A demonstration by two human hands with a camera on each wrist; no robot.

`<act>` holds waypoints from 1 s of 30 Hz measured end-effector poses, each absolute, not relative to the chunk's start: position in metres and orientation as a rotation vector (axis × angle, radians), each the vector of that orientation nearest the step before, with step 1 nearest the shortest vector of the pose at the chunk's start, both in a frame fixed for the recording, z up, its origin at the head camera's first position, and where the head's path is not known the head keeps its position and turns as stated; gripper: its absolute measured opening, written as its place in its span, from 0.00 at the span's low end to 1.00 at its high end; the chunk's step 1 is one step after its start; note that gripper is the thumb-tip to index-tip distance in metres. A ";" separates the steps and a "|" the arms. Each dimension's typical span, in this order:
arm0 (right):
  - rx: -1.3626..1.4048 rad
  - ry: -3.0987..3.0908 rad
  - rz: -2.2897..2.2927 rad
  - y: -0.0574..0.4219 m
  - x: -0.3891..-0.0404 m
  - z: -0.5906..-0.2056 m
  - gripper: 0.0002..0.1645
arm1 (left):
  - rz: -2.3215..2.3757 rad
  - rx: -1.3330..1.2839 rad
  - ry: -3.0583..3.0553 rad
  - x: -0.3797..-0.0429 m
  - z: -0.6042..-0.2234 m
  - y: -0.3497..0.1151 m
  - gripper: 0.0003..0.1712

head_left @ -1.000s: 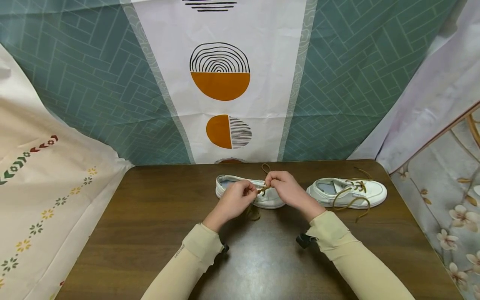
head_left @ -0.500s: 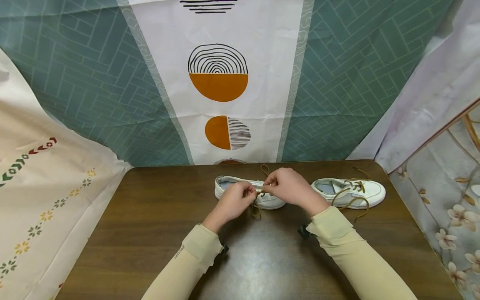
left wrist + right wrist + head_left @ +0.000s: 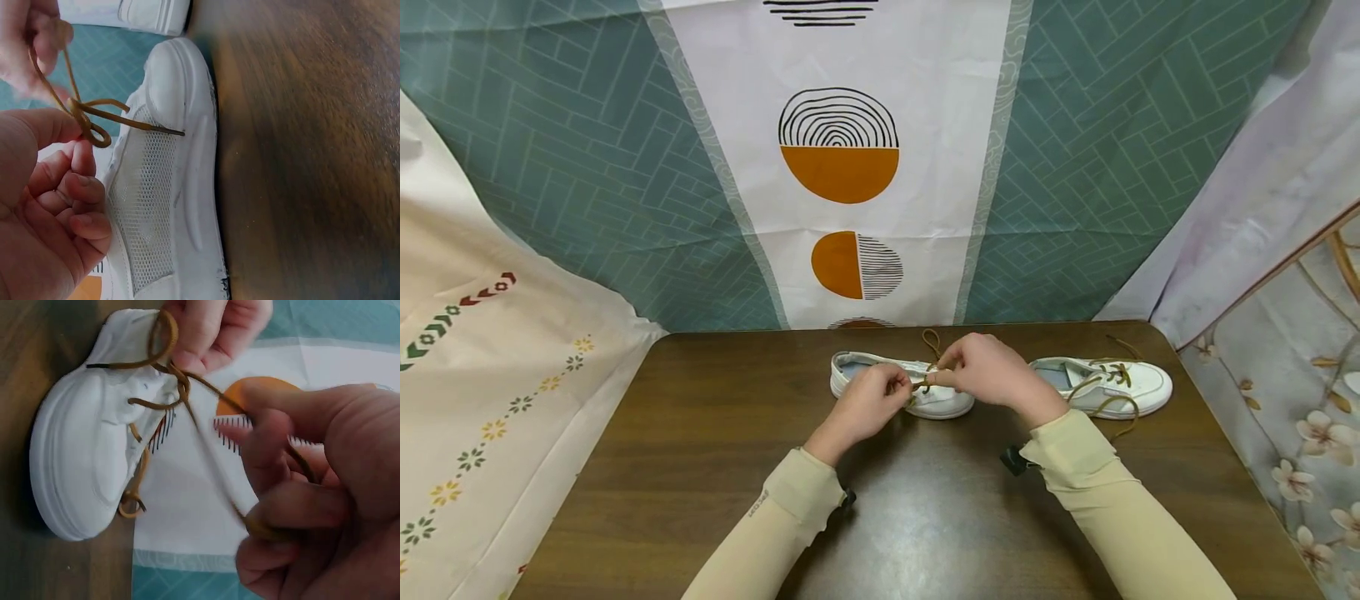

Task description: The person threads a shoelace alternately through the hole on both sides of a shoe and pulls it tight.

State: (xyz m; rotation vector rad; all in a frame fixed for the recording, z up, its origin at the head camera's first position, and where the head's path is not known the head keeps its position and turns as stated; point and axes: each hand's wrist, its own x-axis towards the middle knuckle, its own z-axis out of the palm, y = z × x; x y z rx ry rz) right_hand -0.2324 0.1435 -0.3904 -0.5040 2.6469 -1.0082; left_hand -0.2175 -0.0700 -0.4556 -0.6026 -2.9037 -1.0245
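A white canvas shoe (image 3: 951, 406) with a mesh side panel (image 3: 147, 212) sits at the back of the table, toe to the right. My left hand (image 3: 868, 404) pinches its brown shoelace (image 3: 103, 112) between thumb and forefinger, right at a knot-like crossing above the shoe. Below that crossing a short end with a dark tip (image 3: 169, 130) sticks out over the mesh. My right hand (image 3: 988, 371) grips a loop of the same lace, with two strands (image 3: 215, 392) running from the crossing into its curled fingers (image 3: 294, 506).
A matching white shoe (image 3: 1150, 387) with loose brown laces (image 3: 1123, 402) stands to the right, partly behind the right wrist. Both shoes are near the far edge of the brown wooden table (image 3: 722, 467). A patterned cloth (image 3: 880, 192) hangs behind it.
My right hand has moved a little to the right, away from the left hand. The lace hanging below the left hand has been drawn up. The left hand stays in place.
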 end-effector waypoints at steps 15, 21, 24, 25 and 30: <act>-0.602 1.845 -2.625 0.147 -0.232 -0.380 0.17 | -0.946 -0.603 -2.889 -0.217 -0.459 -0.073 0.07; -0.735 1.885 -2.486 0.138 -0.221 -0.367 0.10 | -0.942 -0.624 -2.940 -0.219 -0.457 -0.077 0.07; -0.888 2.189 -2.033 0.127 -0.211 -0.369 0.06 | -1.003 -0.623 -2.967 -0.223 -0.454 -0.083 0.09; -0.967 2.257 -1.850 0.122 -0.207 -0.372 0.06 | -1.020 -0.615 -2.970 -0.224 -0.453 -0.085 0.09; -1.194 2.320 -1.162 0.096 -0.189 -0.399 0.10 | -1.106 -0.548 -2.956 -0.229 -0.445 -0.096 0.07</act>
